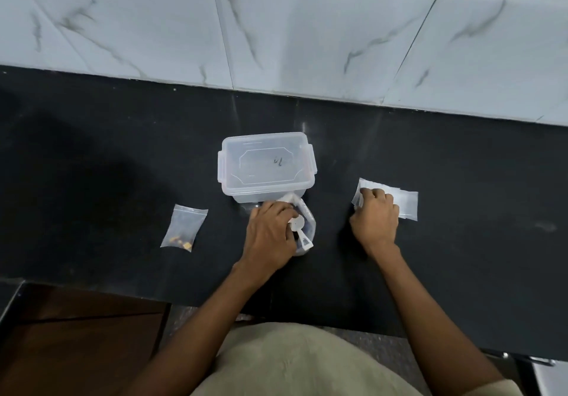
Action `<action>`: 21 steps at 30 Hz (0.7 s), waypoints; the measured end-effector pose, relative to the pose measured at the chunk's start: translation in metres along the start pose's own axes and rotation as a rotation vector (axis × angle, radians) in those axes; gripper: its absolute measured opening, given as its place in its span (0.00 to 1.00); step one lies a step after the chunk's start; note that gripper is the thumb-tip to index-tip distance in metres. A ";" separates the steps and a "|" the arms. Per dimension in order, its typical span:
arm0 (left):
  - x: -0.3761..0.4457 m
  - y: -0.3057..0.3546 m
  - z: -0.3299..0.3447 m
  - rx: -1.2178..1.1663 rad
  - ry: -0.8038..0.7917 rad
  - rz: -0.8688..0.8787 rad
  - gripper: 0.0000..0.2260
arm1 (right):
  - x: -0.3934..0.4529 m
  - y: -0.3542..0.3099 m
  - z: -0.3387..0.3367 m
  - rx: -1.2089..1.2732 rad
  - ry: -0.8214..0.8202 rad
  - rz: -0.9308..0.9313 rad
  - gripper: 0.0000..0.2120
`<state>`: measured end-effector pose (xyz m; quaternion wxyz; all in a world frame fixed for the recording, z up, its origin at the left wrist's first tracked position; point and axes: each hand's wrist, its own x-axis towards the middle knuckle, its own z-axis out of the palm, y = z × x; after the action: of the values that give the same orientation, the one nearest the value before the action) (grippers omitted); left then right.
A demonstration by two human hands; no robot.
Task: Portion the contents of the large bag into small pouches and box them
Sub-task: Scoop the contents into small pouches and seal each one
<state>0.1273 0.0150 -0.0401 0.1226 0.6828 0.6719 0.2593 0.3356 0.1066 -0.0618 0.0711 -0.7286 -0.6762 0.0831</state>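
Large bag [307, 226] of clear plastic is sitting at the middle of the black desk [107, 165], touching the near side of a clear lidded box [266, 165], and I am seeing my left hand [270, 235] gripping it at the mouth, fingers curled around the plastic. A white scoop [299, 226] is poking out of the bag just beside that hand. My right hand [376, 217] is lying palm down on a stack of empty small pouches [405, 203], fingers bent over its left end; I cannot tell whether it is pinching one. One small pouch [183, 228] holding a few yellowish bits is lying flat on the desk, well apart to the left. White marble-look tiles [307, 32] with grey veins are running along the far edge of the desk. Dark brown wood [80, 340] is showing below the near edge at left.
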 end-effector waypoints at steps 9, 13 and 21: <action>0.001 -0.004 0.003 0.008 0.004 -0.073 0.09 | 0.000 0.008 0.004 0.331 0.093 0.001 0.18; 0.000 -0.003 0.000 -0.005 0.013 -0.088 0.10 | -0.002 0.012 -0.003 0.252 0.259 0.050 0.14; -0.002 -0.006 -0.001 -0.028 0.026 -0.107 0.09 | 0.007 0.020 0.003 0.196 0.093 0.157 0.17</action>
<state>0.1217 0.0137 -0.0431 0.1368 0.6408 0.7054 0.2706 0.3546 0.1121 -0.0691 0.1665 -0.7720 -0.6016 0.1204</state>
